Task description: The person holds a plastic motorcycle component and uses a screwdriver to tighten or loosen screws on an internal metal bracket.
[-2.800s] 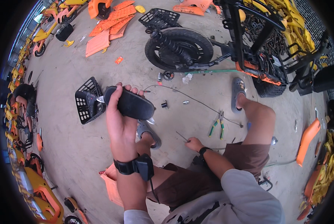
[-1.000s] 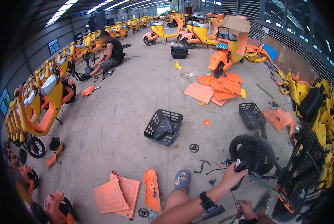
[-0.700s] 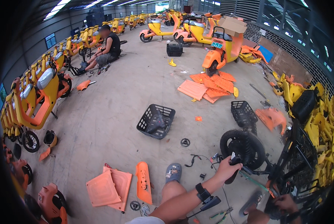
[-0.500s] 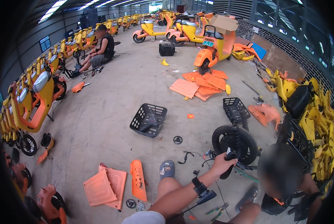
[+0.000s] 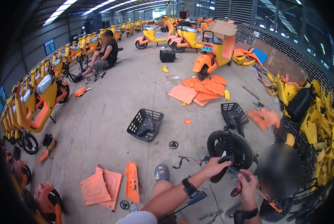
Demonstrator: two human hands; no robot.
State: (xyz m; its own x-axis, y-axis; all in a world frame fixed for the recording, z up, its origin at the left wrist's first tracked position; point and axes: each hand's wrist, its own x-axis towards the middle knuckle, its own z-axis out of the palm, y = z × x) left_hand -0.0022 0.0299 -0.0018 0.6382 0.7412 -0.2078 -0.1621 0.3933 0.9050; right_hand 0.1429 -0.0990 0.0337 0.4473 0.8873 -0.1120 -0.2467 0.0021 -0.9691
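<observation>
My left hand (image 5: 214, 168) is closed around a black elongated part (image 5: 221, 173) beside the black wheel (image 5: 229, 148), which lies on the floor with a black coil-spring shock absorber (image 5: 229, 143). To its right my right hand (image 5: 247, 183) has its fingers bent around a tool with a red-and-black handle (image 5: 235, 192). The tool's far end lies close to the black part; whether they touch I cannot tell.
A black basket (image 5: 145, 125) stands ahead, another (image 5: 234, 114) beyond the wheel. Orange panels (image 5: 95, 188) lie left, with a sprocket (image 5: 173, 145) on the floor. A person's blurred head (image 5: 281, 171) is close on the right, near piled yellow panels (image 5: 316, 130). Pliers (image 5: 211, 215) lie near me.
My right hand has come into view beside the left, with the red-and-black-handled tool. My left hand, still on the black part, sits slightly left and lower in view. The whole view has shifted slightly.
</observation>
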